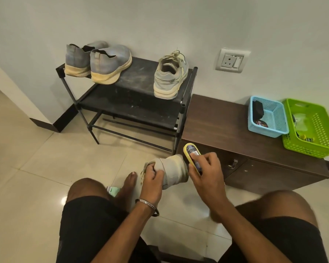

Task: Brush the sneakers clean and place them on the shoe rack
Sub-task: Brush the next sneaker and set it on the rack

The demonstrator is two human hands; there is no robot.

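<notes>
- The shoe rack (133,86) is the landmark: on the left of its top shelf stands a grey pair (98,60), heels outward.
- At the right end of that shelf rests one laced sneaker (170,74), apparently finished.
- Below and in front of the rack, its mate, the held sneaker (172,170), is off the floor; the left hand (152,174) curls its fingers round the collar and laces.
- Just right, the right hand (204,172) clasps a yellow brush (192,156) against the toe.
- The upper looks soft and light, likely to buckle; gripping collar or sole should steady it.
- Right of the rack, a bench (226,130) carries baskets.
</notes>
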